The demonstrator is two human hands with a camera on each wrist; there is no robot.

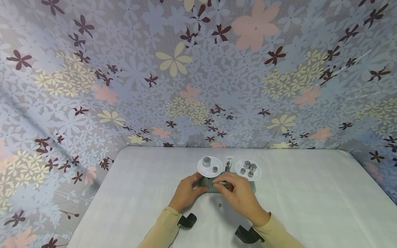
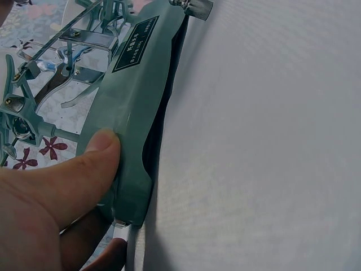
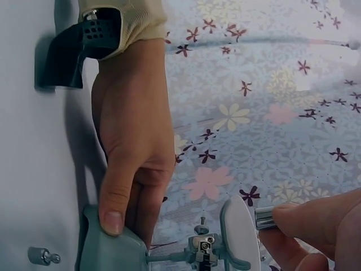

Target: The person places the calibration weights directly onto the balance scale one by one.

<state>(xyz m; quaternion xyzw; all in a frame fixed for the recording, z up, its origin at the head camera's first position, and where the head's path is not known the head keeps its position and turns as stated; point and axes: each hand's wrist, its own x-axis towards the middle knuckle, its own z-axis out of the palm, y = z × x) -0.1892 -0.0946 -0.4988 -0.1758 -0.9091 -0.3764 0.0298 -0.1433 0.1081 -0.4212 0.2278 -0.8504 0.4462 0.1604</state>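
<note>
A green balance scale [image 1: 253,187] with two white pans stands on the table. My left hand [image 1: 187,191] grips the left end of its base, thumb [image 2: 101,149] on top and fingers underneath. Between thumb and fingers my right hand [image 1: 238,196] pinches a shiny metal weight [image 3: 264,218], held beside the edge of a pan [image 3: 242,237]. Two metal weights of different sizes sit on the left pan [image 1: 201,170]. Several small ones stand on the right pan [image 1: 256,175]. One small knobbed weight [image 3: 39,256] lies on its side on the table in front of the base.
A white cloth covers the table [image 1: 310,199]. Behind it rises a flower-patterned backdrop [image 1: 173,86], which also runs along both sides. A dark label [image 2: 135,44] marks the front of the base. Black wrist mounts [image 1: 248,235] stick out from the sleeves.
</note>
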